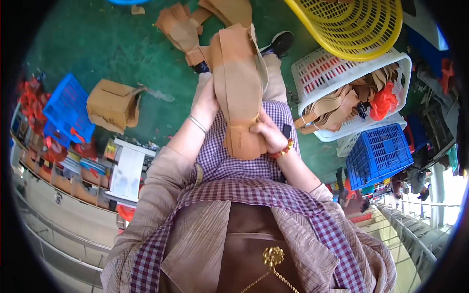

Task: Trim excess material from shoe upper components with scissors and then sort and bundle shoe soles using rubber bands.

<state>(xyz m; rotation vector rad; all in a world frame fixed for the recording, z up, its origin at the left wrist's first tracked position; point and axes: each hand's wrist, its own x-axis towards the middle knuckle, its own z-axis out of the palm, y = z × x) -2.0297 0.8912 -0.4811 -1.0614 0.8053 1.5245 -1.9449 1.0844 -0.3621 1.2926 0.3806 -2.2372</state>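
Over my lap, both my hands hold a bundle of tan shoe insoles (pixel 238 80), fanned at both ends and drawn in at a narrow waist near me. On its left edge lies my left hand (pixel 207 97), closed round the side with its fingers mostly hidden behind the stack. Gripping the waist from the right is my right hand (pixel 269 133), thumb on the front face. One insole curves away along the bundle's right edge. Beyond it, more insole bundles (pixel 180 28) rest near my feet, partly covered by the held one. A purple checked apron (pixel 210 158) covers my lap.
To the right, a white basket (pixel 308 73) holds loose insoles and a red plastic bag (pixel 384 101). A yellow basket (pixel 337 49) overlaps its far side; a blue crate (pixel 380 155) stands nearer. At left are a cardboard box (pixel 111 105) and a blue crate (pixel 71 110) on green floor.
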